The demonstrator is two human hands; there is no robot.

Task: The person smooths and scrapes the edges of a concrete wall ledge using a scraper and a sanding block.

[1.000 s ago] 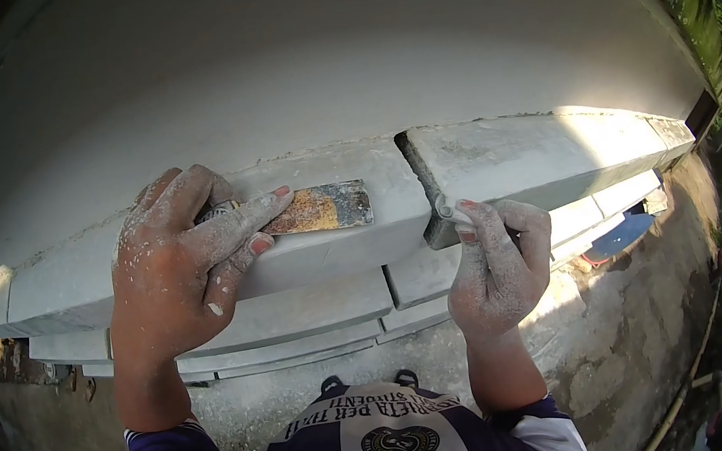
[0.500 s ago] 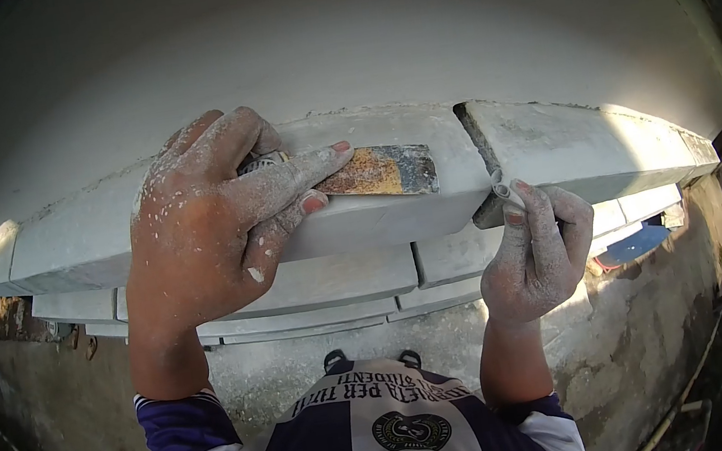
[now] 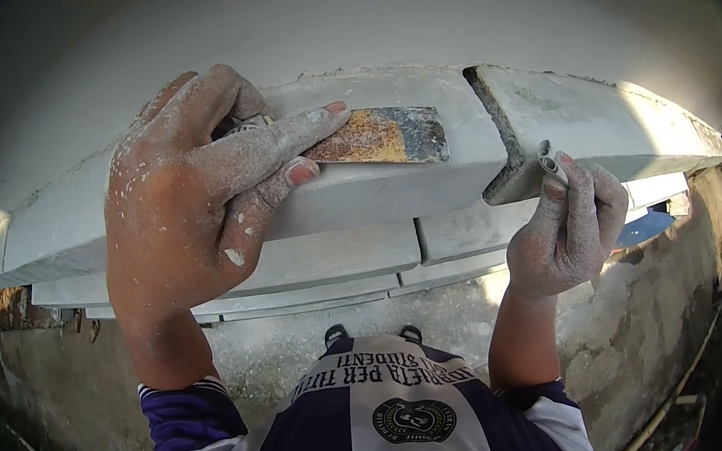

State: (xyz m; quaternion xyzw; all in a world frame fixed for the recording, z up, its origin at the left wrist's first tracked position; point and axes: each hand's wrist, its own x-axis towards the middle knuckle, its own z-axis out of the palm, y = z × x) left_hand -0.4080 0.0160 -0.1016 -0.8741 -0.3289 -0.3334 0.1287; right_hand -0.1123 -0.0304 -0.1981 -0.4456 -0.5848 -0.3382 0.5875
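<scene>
I see left hand [image 3: 194,202] pinching rusty scraper [image 3: 377,137] flat on the moulding [image 3: 375,196]; right hand [image 3: 567,235] pinches a small white tube [image 3: 551,166] at the joint gap [image 3: 499,134].

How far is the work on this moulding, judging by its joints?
Done: the left moulding piece looks smooth. In hand: the left hand presses a rusty scraper flat on it; the right hand pinches a small pale piece at the joint. Left: the dark gap beside the right moulding piece is open.
</scene>
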